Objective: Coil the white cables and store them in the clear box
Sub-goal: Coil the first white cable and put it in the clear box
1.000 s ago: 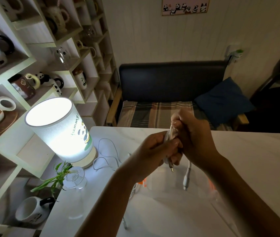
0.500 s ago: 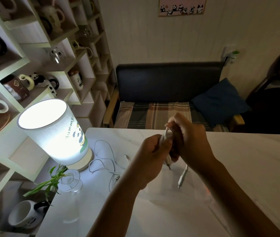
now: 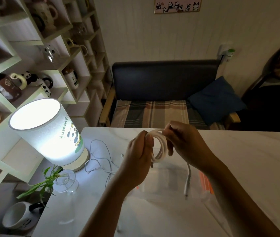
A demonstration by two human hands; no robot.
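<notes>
Two hands: both raised above the white table (image 3: 246, 159), close together, forearms reaching in from the bottom edge of the view.
Left hand (image 3: 138, 154): curled into a loose fist with the back of the hand towards the camera; its fingers are closed around the left side of the coiled white cable (image 3: 161, 147).
Right hand (image 3: 185, 142): fingers bent and pinching the top right of the same coil, with the palm side turned away from the camera.
Coiled cable: several round loops of thick white cord stacked together, held upright in the air between the two hands, with an open centre through which the table shows.
Loose end: one tail of the cable drops from under the right hand and ends in a white connector (image 3: 187, 186) hanging over the box.
Second end: a small dark tip sticks out below the left hand; its type is too small to tell.
Clear box (image 3: 166, 183): lies on the table directly beneath the hands, transparent and hard to outline, with an orange part (image 3: 205, 183) at its right side.
Other cable (image 3: 100, 161): a thin white cord lies uncoiled in loose loops on the table, between the lit lamp (image 3: 50, 132) and the left forearm.
Lamp surroundings: a small glass vase (image 3: 65, 183) with green leaves stands just in front of the lamp base.
</notes>
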